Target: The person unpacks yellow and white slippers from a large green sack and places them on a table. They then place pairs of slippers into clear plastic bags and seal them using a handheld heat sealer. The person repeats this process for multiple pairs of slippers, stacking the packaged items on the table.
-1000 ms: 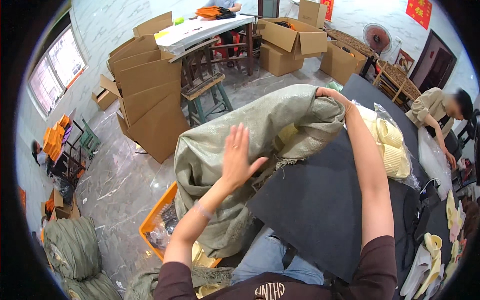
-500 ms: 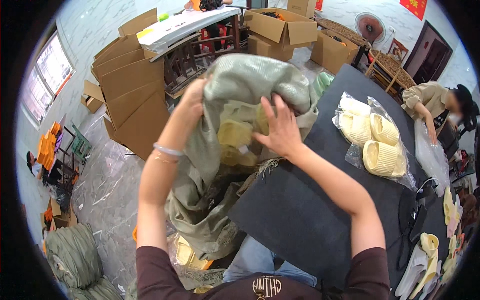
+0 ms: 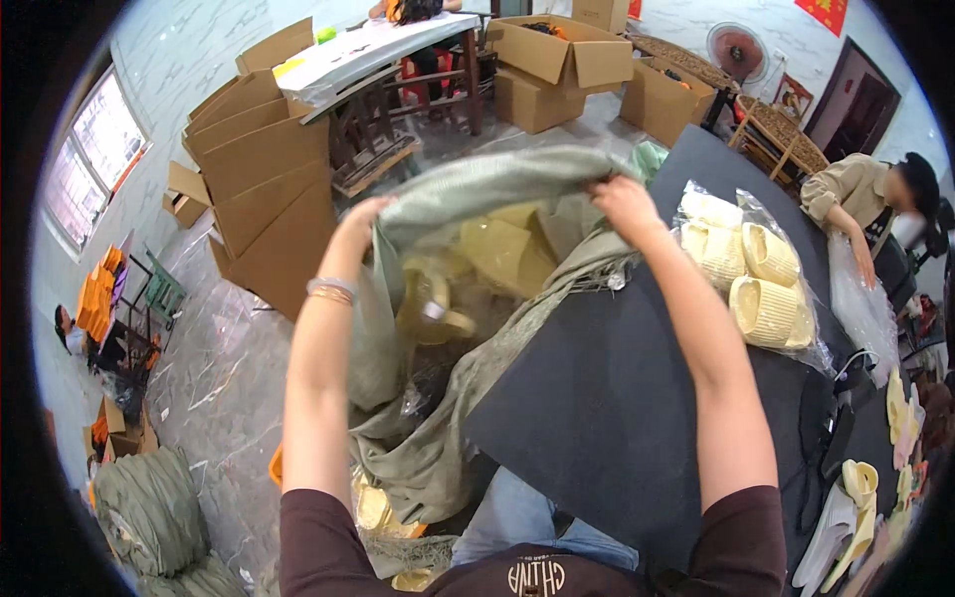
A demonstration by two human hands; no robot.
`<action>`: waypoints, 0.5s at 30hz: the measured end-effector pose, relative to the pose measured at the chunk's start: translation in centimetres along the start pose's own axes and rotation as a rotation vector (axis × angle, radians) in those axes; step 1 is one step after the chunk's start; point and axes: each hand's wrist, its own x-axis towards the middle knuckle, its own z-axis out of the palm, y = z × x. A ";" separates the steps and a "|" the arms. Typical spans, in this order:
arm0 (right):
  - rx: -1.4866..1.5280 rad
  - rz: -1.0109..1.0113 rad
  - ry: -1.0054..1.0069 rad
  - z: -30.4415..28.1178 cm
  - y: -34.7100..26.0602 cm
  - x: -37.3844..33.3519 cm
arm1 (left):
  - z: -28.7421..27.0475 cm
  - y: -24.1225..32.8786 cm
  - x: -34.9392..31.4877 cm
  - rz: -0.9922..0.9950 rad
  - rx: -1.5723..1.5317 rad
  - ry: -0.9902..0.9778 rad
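A large grey-green woven sack (image 3: 487,171) gapes wide in front of me, its mouth stretched between my hands. My left hand (image 3: 364,225) is closed round the left side of the rim, and my right hand (image 3: 627,207) clasps the rim on the right, beside the table. Inside lie pale yellow slippers (image 3: 428,298), some apparently in clear wrap and slightly blurred. The sack's near side sags in folds toward my lap. On the black table (image 3: 607,398) to the right, clear bags hold several cream slippers (image 3: 766,308).
Tall cardboard sheets (image 3: 264,199) stand left of the sack. Open cartons (image 3: 542,55) and a white-topped table (image 3: 383,55) are farther back. A co-worker (image 3: 846,204) handles clear plastic at the right. A rolled green sack (image 3: 154,507) lies lower left; loose slippers (image 3: 856,507) line the right edge.
My right hand has moved from inside the sack opening to its right rim. The far rim has dropped and the mouth has spread wider, showing more of the slippers inside.
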 end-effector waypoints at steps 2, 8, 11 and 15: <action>0.047 0.038 -0.285 0.1 0.1 -1.8 | 4.9 -3.7 1.3 0.135 0.258 0.443; 0.287 0.400 -0.332 -1.1 -0.9 -2.2 | 11.1 -5.8 -0.9 1.139 1.093 0.723; 0.125 0.459 -0.125 -0.8 -2.0 -2.1 | 15.6 -6.2 -5.7 1.433 1.420 0.461; -0.109 0.359 0.031 0.8 -2.6 -3.8 | 19.8 -8.9 -6.0 1.271 1.830 0.354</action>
